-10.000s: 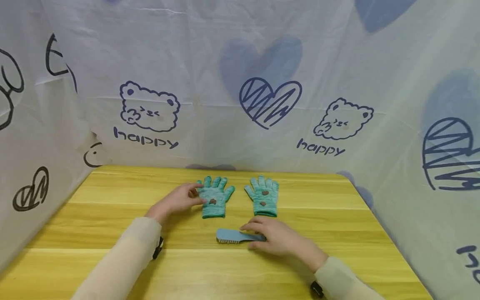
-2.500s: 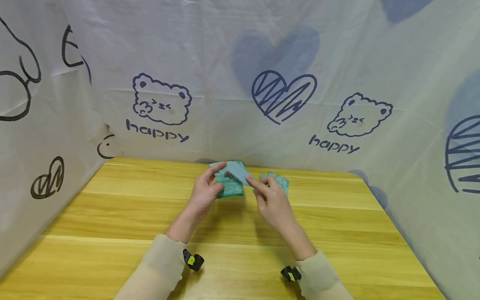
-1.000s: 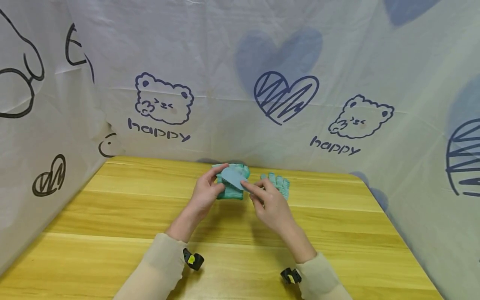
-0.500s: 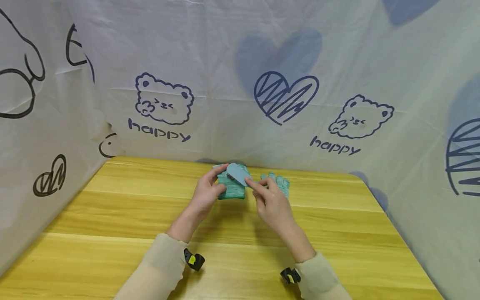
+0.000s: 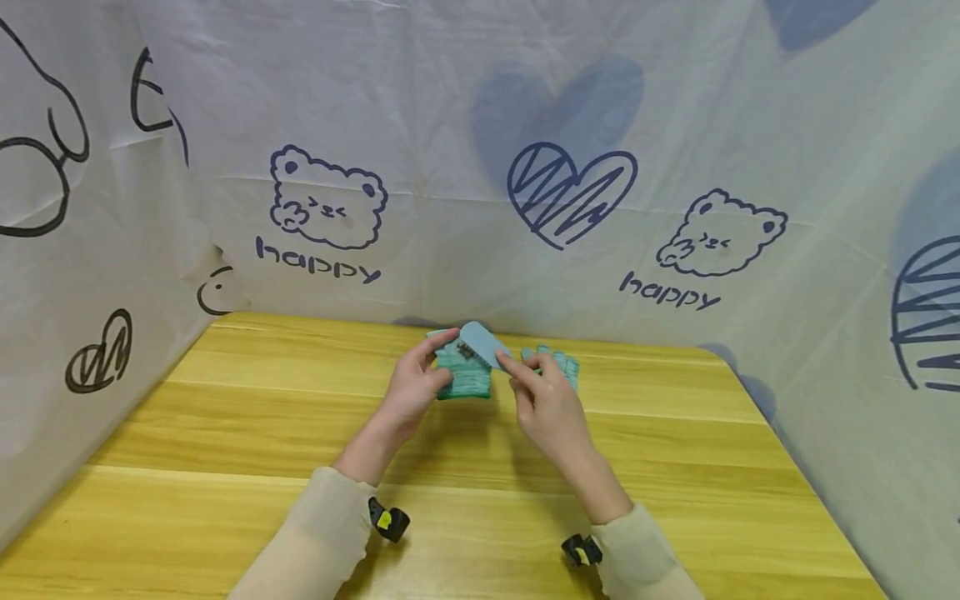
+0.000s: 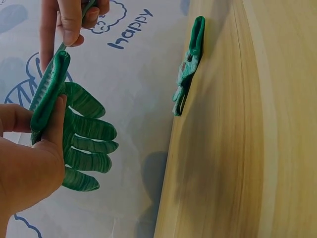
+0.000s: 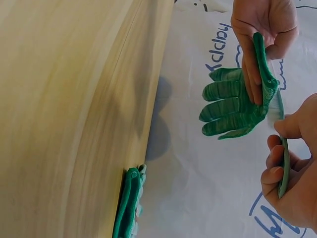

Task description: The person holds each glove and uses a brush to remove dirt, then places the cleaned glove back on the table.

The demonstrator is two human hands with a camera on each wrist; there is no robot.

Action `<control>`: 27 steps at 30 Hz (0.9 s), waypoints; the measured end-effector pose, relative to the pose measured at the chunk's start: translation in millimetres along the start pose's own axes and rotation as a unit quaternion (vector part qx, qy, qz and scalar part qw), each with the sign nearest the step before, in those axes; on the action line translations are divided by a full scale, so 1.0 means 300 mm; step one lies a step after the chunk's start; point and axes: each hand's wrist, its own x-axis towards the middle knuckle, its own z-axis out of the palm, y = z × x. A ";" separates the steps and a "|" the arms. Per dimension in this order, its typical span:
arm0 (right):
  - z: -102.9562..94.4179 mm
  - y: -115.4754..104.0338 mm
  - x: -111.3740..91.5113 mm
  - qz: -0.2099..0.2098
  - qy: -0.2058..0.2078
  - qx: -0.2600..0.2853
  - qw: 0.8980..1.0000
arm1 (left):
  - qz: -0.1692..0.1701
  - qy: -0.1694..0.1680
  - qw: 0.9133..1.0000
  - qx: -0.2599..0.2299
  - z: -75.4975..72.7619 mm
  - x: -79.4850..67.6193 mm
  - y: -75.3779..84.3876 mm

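My left hand [image 5: 414,379] holds a green knitted glove [image 5: 468,382] by its left side, raised above the table's far part. In the left wrist view the thumb and fingers grip the glove near its cuff, and its fingers [image 6: 91,128] droop away. My right hand [image 5: 551,408] grips the handle of a light-blue brush [image 5: 483,343], index finger stretched along its back. The brush is tilted over the glove, bristles facing it. A brown patch or the bristles show at the brush's lower edge; I cannot tell which. In the right wrist view the brush handle [image 7: 285,168] sits in curled fingers.
A second green glove [image 5: 562,368] lies on the wooden table [image 5: 480,500] just beyond my right hand, partly hidden by it. A white printed cloth [image 5: 442,275] hangs close behind the table's far edge and along both sides.
Ten seconds ago the glove and brush lay on the table; both are now held up in my hands. Over the last second the brush has shifted up and right across the glove.
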 end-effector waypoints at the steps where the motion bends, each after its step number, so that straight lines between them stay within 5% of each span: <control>1: 0.000 0.001 0.000 0.001 0.002 0.000 1.000 | 0.000 0.000 1.000 0.002 0.000 0.000 -0.001; 17: -0.022 -0.007 0.012 0.006 0.034 0.033 0.999 | -0.005 0.001 1.000 0.004 -0.006 -0.001 0.002; 27: -0.007 -0.008 0.002 -0.013 -0.014 0.043 0.999 | 0.009 -0.004 1.000 -0.014 -0.006 -0.002 0.003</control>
